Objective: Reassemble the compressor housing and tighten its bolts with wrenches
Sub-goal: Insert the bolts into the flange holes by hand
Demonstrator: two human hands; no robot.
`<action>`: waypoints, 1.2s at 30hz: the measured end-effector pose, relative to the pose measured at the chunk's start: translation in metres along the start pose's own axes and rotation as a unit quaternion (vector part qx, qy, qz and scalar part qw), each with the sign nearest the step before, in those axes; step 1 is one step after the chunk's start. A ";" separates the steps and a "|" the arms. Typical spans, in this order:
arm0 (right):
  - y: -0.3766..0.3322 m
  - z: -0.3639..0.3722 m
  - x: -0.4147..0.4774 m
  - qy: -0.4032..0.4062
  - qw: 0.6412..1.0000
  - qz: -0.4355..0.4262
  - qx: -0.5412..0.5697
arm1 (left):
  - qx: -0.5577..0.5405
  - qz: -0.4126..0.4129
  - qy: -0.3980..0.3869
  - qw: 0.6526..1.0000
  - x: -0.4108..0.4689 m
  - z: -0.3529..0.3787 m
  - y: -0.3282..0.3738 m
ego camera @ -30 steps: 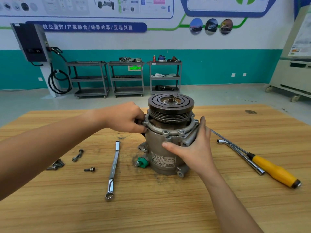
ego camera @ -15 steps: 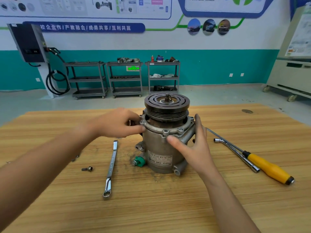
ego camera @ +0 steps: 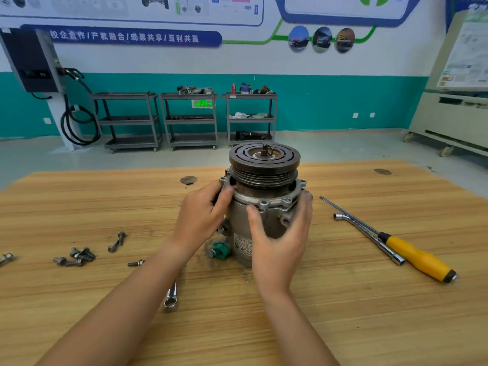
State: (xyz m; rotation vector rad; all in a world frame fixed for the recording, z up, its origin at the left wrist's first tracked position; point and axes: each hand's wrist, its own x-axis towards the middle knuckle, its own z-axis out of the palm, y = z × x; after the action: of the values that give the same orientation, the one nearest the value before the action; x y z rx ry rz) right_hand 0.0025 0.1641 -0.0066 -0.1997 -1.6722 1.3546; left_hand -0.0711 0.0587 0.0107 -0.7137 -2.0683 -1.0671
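Wood-grain table (ego camera: 369, 326) carries one compressor (ego camera: 264, 178), upright at its middle, pulley end up. Both my hands clamp it. My left hand (ego camera: 200, 215) curls round the flange on the left side. My right hand (ego camera: 280, 241) wraps the body, thumb on the front of the flange and fingers round the right side. One green cap (ego camera: 220, 250) juts out low on the left. One flat wrench (ego camera: 171, 297) lies mostly hidden under my left forearm. To the right, apart from the compressor, one L-shaped socket wrench (ego camera: 390, 253) and one yellow-handled screwdriver (ego camera: 420, 260) lie side by side. To the left lie loose bolts (ego camera: 79, 256): at least three lying singly, plus a small heap I cannot count. Three grey carts (ego camera: 190, 120) stand at the far wall.
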 end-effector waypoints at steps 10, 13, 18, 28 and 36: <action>0.006 0.009 -0.003 0.062 0.996 -0.062 0.000 | -0.001 0.043 0.050 0.998 -0.002 0.011 -0.010; 0.008 0.009 -0.002 0.065 0.996 -0.063 0.017 | 0.006 0.074 0.060 0.995 -0.001 0.012 -0.012; 0.009 0.008 -0.002 0.072 0.995 -0.067 0.016 | -0.002 0.091 0.063 0.994 -0.001 0.011 -0.013; 0.010 0.009 -0.004 0.072 0.995 -0.071 0.021 | 0.010 0.056 0.057 0.997 -0.002 0.011 -0.011; 0.011 0.007 -0.003 0.057 0.995 -0.080 0.022 | 0.034 0.031 0.013 0.999 -0.002 0.005 -0.005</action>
State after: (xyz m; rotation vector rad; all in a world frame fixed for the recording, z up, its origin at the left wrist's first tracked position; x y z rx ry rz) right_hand -0.0054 0.1620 -0.0166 -0.1121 -1.5276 1.2356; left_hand -0.0756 0.0600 0.0047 -0.7208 -2.0377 -0.9617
